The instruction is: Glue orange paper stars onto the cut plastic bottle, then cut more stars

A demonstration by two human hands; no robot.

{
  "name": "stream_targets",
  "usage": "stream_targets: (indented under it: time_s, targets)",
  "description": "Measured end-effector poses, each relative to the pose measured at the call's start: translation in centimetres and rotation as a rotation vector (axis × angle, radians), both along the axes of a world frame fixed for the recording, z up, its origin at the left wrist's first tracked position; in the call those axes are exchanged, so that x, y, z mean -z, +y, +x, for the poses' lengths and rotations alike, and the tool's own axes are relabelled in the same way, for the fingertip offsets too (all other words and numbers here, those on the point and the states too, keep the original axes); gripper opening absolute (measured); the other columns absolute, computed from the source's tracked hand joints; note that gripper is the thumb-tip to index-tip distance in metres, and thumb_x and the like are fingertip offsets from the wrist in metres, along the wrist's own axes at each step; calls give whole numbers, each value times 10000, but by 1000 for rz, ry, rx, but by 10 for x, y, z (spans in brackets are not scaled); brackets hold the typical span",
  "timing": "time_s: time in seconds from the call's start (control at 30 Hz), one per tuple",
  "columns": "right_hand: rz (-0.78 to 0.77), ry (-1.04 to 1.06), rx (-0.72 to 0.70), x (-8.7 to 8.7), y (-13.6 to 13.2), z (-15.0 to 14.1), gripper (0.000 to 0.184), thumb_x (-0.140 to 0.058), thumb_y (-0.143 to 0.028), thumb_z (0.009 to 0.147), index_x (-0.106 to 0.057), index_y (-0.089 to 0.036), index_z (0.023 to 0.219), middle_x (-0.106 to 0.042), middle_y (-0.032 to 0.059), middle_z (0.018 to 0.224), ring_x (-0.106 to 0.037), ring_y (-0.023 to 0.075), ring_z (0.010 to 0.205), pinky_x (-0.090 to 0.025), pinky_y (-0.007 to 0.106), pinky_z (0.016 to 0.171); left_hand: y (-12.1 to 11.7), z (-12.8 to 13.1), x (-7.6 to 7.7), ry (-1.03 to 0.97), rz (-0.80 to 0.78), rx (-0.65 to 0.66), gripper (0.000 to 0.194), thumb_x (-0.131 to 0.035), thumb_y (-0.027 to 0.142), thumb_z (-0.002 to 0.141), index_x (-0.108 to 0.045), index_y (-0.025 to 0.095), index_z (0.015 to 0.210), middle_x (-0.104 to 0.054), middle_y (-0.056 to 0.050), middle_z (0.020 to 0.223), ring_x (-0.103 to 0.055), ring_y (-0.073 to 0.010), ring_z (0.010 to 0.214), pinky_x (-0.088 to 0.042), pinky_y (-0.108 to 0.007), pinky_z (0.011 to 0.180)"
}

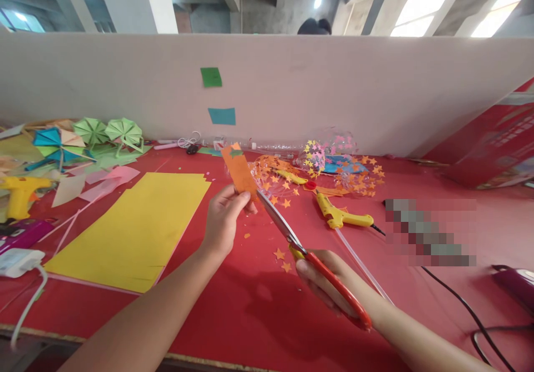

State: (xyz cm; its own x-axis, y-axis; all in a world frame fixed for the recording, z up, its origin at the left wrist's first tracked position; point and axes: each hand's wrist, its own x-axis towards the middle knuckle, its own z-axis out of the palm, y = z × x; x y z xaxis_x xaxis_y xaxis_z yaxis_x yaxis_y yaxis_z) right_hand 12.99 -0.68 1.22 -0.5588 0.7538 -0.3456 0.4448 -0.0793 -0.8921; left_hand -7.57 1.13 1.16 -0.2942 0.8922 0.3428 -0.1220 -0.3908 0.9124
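Note:
My left hand (223,219) pinches a strip of orange paper (238,169) by its lower end, holding it up above the red table. In my right hand (323,274) is a pair of scissors (287,233) with red handles, its fingers wrapped around them. The blade tips reach the lower right edge of the orange paper; whether they are cutting into it I cannot tell. Below the blades, two small orange paper stars (280,254) lie on the table. A yellow hot glue gun (340,214) rests to the right of the scissors.
Yellow paper sheets (137,222) lie at left, near folded paper umbrellas (89,131) and another yellow glue gun (20,194). Clear plastic pieces with star cut-outs (315,155) stand at the back against a white partition (267,88). Black cable (448,288) runs along the right.

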Motion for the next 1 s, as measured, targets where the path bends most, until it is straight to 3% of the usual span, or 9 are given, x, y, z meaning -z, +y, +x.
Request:
stream_targets:
  time_s: [0.3, 0.7, 1.0]
  targets:
    - [152, 44, -154, 0, 5, 7, 588, -456, -760, 791, -333, -214, 611, -377, -75, 452, -303, 59, 406, -193, 216, 406, 1, -3, -1, 94, -1, 8, 141, -547, 272, 802, -612, 191, 707, -559, 23, 571, -538, -130, 573, -435, -267, 613]
    - [107, 1, -101, 2, 5, 5, 509, -537, -627, 838, -353, -210, 610, -375, -76, 469, -313, 57, 399, -198, 209, 386, 1, -6, -1, 101, -9, 47, 139, -541, 253, 785, -609, 189, 682, -545, 24, 574, -519, -124, 557, -428, -265, 600]
    - [121, 76, -30, 4, 1, 3, 527, -530, -659, 816, -343, -216, 601, -335, -88, 429, -269, 51, 372, -174, 217, 376, -1, -1, -2, 71, -61, 166, 143, -594, 271, 789, -636, 186, 683, -590, 15, 581, -546, -124, 586, -443, -260, 620]
